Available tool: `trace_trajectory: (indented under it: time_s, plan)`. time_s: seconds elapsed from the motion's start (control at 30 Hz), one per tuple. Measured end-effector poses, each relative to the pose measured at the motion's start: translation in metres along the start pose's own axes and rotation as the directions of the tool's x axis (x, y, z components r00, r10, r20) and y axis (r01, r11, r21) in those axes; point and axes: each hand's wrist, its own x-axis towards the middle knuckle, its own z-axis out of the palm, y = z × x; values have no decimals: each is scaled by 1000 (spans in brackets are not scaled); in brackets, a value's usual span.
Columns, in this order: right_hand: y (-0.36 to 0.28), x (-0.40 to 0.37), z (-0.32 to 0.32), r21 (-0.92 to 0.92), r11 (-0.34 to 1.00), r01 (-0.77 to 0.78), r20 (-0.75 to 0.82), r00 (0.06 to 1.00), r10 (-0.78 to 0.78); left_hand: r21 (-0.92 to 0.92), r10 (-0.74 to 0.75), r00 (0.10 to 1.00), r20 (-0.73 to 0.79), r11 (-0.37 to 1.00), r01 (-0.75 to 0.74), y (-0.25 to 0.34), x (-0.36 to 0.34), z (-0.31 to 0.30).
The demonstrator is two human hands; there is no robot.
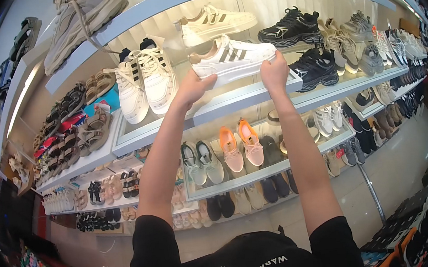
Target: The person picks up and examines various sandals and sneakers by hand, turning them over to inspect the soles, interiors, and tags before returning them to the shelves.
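A white sneaker (240, 59) with grey-brown stripes is held level at the edge of the lit glass shelf, between my two hands. My left hand (195, 87) grips its heel end, and my right hand (275, 74) is closed round its toe end. Behind it on the shelf lies a similar cream sneaker (217, 25). To the left stands a pair of white sneakers (157, 79) with dark stripes, toes pointing toward me. Black chunky sneakers (314, 66) are just right of my right hand.
Sandals (94, 128) fill the shelf at the left. Below my hands, a lower shelf (245, 179) bears orange-and-pink shoes (250, 142) and grey-green ones (209, 163). More shoes line the shelves at the right. A metal rail (373, 194) runs down to the floor.
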Motion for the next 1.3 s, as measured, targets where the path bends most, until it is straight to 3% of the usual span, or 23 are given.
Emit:
trace_trajectory:
  time_s: [0.07,0.1,0.13,0.2,0.23,0.3,0.33,0.37,0.43,0.57,0.63,0.7,0.77,0.8,0.83,0.9,1.07,1.17,1.3]
  plan:
    - [3,-2,5,-38,998,46,-3,999,-46,268,79,996,-28,961,-69,9,-6,0]
    - [3,-2,8,-76,994,83,-23,996,-85,259,74,996,-47,964,-60,14,-10,0]
    - [3,-5,8,-143,975,170,-48,983,-178,390,78,996,-47,919,-53,19,-13,-1]
    - [0,-5,7,-131,978,163,-24,985,-168,621,73,989,-131,784,24,17,-15,2]
    - [-1,-6,5,-121,983,140,-17,990,-143,614,67,987,-145,788,37,17,-18,2]
    - [-4,-8,4,-100,988,114,3,993,-114,713,171,978,-121,700,-34,18,-28,-2]
    - [-5,-9,3,-105,989,103,-22,994,-106,752,294,947,-131,651,-99,22,-39,-5]
    - [-7,-9,2,-111,990,92,-51,994,-98,750,300,945,-130,653,-104,18,-46,-13]
    - [-7,-8,0,-135,986,99,-73,991,-110,560,555,795,-246,751,-350,9,-59,-38]
    - [-6,-13,2,-101,981,164,-171,969,-180,480,550,648,-527,822,-307,-14,-86,-119]
    - [-19,-23,0,-185,944,272,-240,920,-311,455,519,583,-625,849,-268,-26,-100,-156]
    - [-40,-42,4,-235,908,347,-249,882,-401,426,463,590,-662,880,-212,-41,-110,-180]
    - [-68,-70,23,-26,823,567,-75,820,-567,436,430,591,-682,888,-143,-61,-115,-196]
    - [-81,-86,38,97,848,522,85,844,-529,369,319,683,-657,926,-77,-66,-119,-200]
    - [-94,-103,54,206,869,450,245,836,-492,368,317,682,-659,927,-74,-71,-119,-204]
    - [-132,-137,87,178,868,464,329,803,-497,346,96,805,-586,928,141,-82,-114,-209]
    - [-137,-161,156,-38,860,510,376,804,-460,381,148,837,-526,921,77,-90,-111,-209]
    - [-146,-164,164,-74,909,410,480,814,-328,396,189,832,-521,917,40,-100,-111,-213]
    - [-155,-166,177,-59,919,390,543,785,-298,350,193,836,-513,937,-1,-95,-113,-212]
